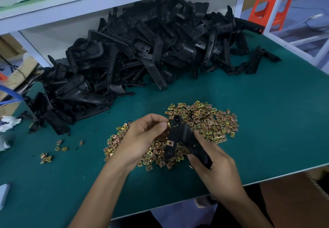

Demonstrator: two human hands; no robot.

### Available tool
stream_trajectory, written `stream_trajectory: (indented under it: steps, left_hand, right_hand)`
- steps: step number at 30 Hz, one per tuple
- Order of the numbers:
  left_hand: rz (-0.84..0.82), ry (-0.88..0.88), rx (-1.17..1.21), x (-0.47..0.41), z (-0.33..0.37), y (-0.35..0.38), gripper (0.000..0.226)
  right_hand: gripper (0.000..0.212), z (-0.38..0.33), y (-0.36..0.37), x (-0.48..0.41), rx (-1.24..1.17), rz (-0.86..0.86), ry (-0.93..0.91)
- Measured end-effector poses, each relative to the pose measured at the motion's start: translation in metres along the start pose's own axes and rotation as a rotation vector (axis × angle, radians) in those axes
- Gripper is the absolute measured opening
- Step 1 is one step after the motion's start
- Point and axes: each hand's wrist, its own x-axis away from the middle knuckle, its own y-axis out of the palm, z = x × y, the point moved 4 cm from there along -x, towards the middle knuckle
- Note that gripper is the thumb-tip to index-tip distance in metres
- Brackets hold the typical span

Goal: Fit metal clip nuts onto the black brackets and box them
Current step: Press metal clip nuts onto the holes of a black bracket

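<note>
A black bracket (179,135) is held above a spread of gold metal clip nuts (210,120) on the green table (267,120). My right hand (213,167) grips the bracket's lower right arm. My left hand (142,138) pinches a clip nut (168,125) between thumb and fingers against the bracket's upper left edge. One clip nut (170,143) sits fitted on the bracket's lower leg. A big heap of black brackets (142,53) lies at the back of the table.
A few stray clip nuts (53,152) lie at the left. White rags (8,122) sit at the left edge. A white shelf frame (89,1) stands behind the heap, an orange stool (270,6) at far right. A cardboard box (293,201) shows below the table's near right edge.
</note>
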Motion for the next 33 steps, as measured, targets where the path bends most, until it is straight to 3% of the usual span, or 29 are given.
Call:
stream_trajectory:
  steps: [9, 12, 16, 21, 27, 33]
  left_hand:
    - [-0.018, -0.006, 0.068, 0.003, 0.004, 0.002, 0.025]
    - [-0.032, -0.005, -0.008, 0.003, 0.006, 0.003, 0.019]
    - [0.025, 0.02, 0.002, 0.0, 0.005, 0.0, 0.027]
    - [0.072, -0.001, 0.143, 0.001, 0.001, 0.003, 0.008]
    - [0.118, -0.068, 0.303, 0.004, -0.004, 0.011, 0.009]
    - [0.123, -0.092, 0.304, 0.007, -0.004, 0.014, 0.007]
  right_hand:
    - [0.065, 0.001, 0.001, 0.0, 0.004, 0.002, -0.001]
    - [0.065, 0.002, 0.001, 0.0, -0.001, 0.003, -0.002]
    - [0.065, 0.001, 0.0, 0.0, -0.003, 0.0, -0.007]
    - [0.066, 0.0, -0.001, 0.0, 0.003, -0.01, -0.01]
    - [0.066, 0.001, -0.001, 0.0, 0.008, 0.0, -0.01]
    - [0.066, 0.001, -0.001, 0.001, 0.015, 0.006, -0.016]
